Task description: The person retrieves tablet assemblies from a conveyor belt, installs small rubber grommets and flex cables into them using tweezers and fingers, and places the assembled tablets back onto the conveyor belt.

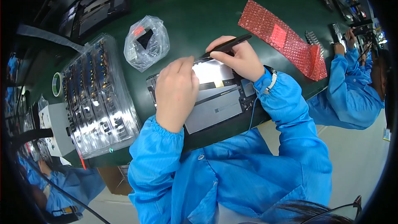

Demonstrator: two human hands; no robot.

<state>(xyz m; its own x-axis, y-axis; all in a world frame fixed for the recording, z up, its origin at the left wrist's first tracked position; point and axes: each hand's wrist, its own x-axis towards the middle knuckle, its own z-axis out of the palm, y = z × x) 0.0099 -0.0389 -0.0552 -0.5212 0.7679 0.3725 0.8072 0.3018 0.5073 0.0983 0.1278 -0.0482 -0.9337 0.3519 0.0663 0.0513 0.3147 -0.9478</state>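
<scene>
An opened tablet (215,110) lies in front of me, its grey battery and a shiny metal plate showing. My left hand (177,89) rests over its left side. The fingers are bent and bunched at the tablet's upper edge; whatever they pinch or press is hidden. My right hand (242,60) is closed round a slim black pen-shaped tool (235,43), held slantwise over the upper edge. The tool's lower end points toward my left fingertips, and its tip cannot be made out. A thin blue cord (253,114) hangs from my right wrist past the tablet.
Stacked clear trays of circuit boards (97,99) stand left, beside a tape roll (57,84). Beyond my hands lie a clear plastic bag (159,37) and red bubble wrap (286,37). More opened tablets (101,12) line the far side. A co-worker's blue sleeve (338,72) is at right.
</scene>
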